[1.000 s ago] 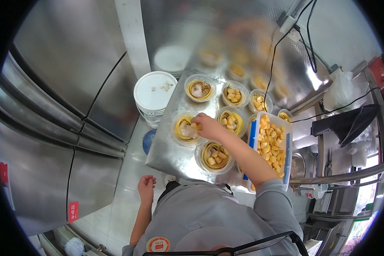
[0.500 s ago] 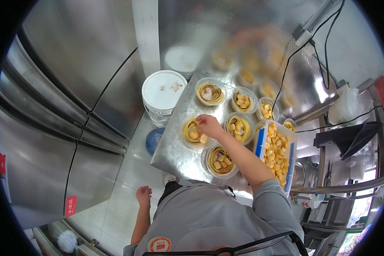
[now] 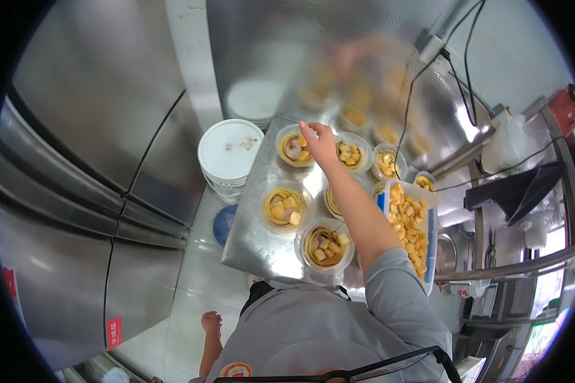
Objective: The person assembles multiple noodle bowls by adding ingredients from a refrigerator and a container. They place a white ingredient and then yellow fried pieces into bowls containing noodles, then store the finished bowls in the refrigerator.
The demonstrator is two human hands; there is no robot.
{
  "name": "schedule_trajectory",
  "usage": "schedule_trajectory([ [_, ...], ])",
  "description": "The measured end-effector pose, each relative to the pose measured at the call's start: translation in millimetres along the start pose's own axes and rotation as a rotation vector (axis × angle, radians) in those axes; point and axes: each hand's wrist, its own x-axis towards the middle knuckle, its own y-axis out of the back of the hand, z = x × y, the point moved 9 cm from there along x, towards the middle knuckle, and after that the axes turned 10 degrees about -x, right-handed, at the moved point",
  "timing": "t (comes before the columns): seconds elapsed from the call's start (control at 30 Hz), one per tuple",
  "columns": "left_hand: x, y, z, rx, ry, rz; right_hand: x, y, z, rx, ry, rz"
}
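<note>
My right hand [image 3: 318,142] reaches over the far-left clear bowl [image 3: 281,154], its thumb and fingers apart. Just under the fingertips are yellow chunks [image 3: 304,155], beside a pale lump on long yellow strips. Below it stands a bowl with chunks [image 3: 283,207] on coiled strips. Nearer me is another bowl [image 3: 328,247] filled the same way. My forearm partly covers a bowl [image 3: 331,202] in the middle. At the right a clear tub with blue edges [image 3: 434,246] holds many yellow chunks [image 3: 407,220]. My left hand [image 3: 211,323] hangs empty beside me, fingers loosely bent.
The bowls stand on a steel table [image 3: 249,239], with more filled bowls [image 3: 387,163] along its back. A lidded white bucket [image 3: 231,150] is left of it, above a blue round object [image 3: 224,225]. Steel cabinets [image 3: 64,255] line the left; a black cable [image 3: 405,121] hangs over the back.
My right hand has moved from the middle-left bowl to the far-left bowl. Chunks now lie in the bowl it left. My left hand still hangs low. The whole view has shifted slightly.
</note>
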Motion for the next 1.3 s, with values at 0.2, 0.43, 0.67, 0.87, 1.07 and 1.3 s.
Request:
schedule_trajectory([
  [0.2, -3.6, -27.7, 53.8, 0.104, -0.559, -0.047, -60.6, 67.0, 6.3, -0.117, 0.009, -0.858],
  [0.43, -157.1, -297.1, 209.6, 0.358, -0.650, -0.871, -149.5, 94.6, 68.9, -0.591, 0.141, -1.150],
  [0.67, -199.1, -375.7, 212.1, 0.209, -0.310, -1.122, -186.6, 69.9, 98.0, -0.645, 0.109, -1.305],
  [0.87, -165.1, -317.8, 195.2, 0.179, -0.234, -0.989, -265.0, 33.2, 143.7, -0.856, 0.227, -1.667],
  [1.07, -162.6, -302.6, 196.2, 0.175, -0.262, -0.958, -305.1, 5.7, 158.9, -0.924, 0.369, -1.523],
  [1.3, -160.9, -304.2, 194.4, 0.150, -0.251, -0.977, -282.4, 13.5, 137.1, -0.812, 0.141, -1.352],
])
